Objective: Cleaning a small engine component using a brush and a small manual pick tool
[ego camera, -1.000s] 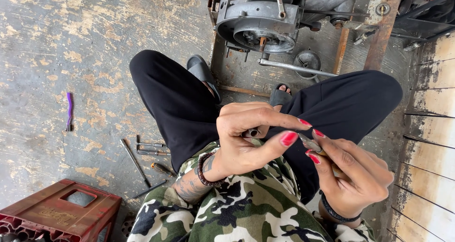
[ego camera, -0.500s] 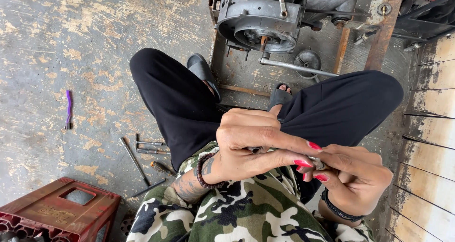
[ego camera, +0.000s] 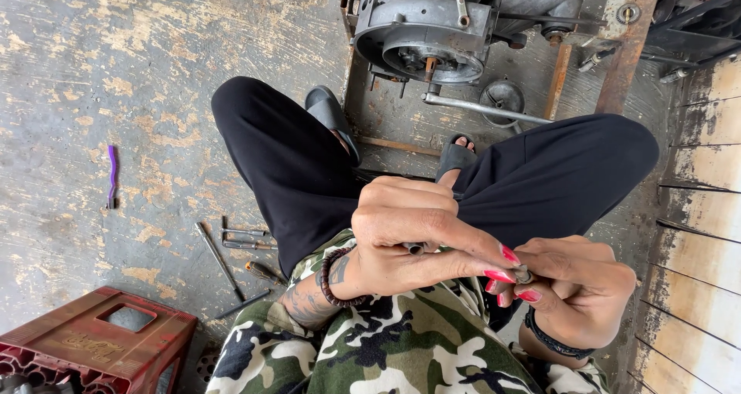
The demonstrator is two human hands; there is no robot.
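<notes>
While both hands point(ego camera: 494, 267) pinch a small metal part point(ego camera: 523, 274), red crate point(ego camera: 93, 348) nearby

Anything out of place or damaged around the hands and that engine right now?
Nothing looks spilled or broken. Both hands, left hand and right hand, pinch a small metal part. Loose tools lie scattered on the worn floor, and a purple tool lies apart. The engine sits opened.

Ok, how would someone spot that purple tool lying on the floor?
Start at the red crate in the bottom left corner and look up the bare concrete. The purple tool lies alone there, well left of the grey metal tools by the knee, the only brightly coloured one.
</notes>
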